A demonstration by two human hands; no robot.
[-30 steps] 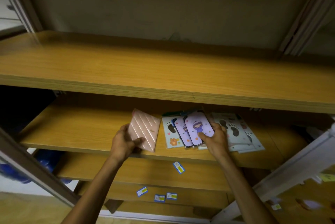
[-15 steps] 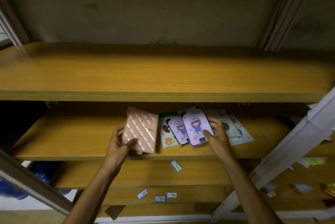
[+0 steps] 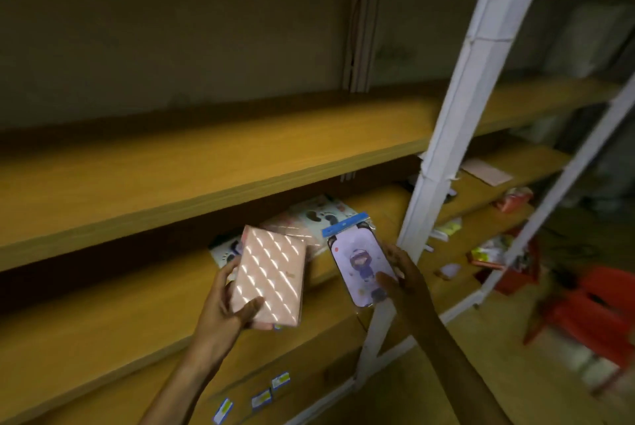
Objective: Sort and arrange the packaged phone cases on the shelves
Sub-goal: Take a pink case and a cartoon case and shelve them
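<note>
A pink quilted case pack point(image 3: 269, 282) sits low in the centre of the frame, clamped in the left hand point(image 3: 225, 301). Just right of it, the right hand point(image 3: 400, 275) grips a purple cartoon phone case point(image 3: 359, 268). Behind both, more packaged cases point(image 3: 319, 216) lie on the wooden shelf point(image 3: 103, 318), beside a white upright post point(image 3: 443, 163).

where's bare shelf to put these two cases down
Free: the upper shelf, bare from the left edge to the white post, and the middle shelf left of the left hand with the pink case. Crowded: behind both hands, where footprint packs lie. The right hand holds the cartoon case beside the post.
</note>
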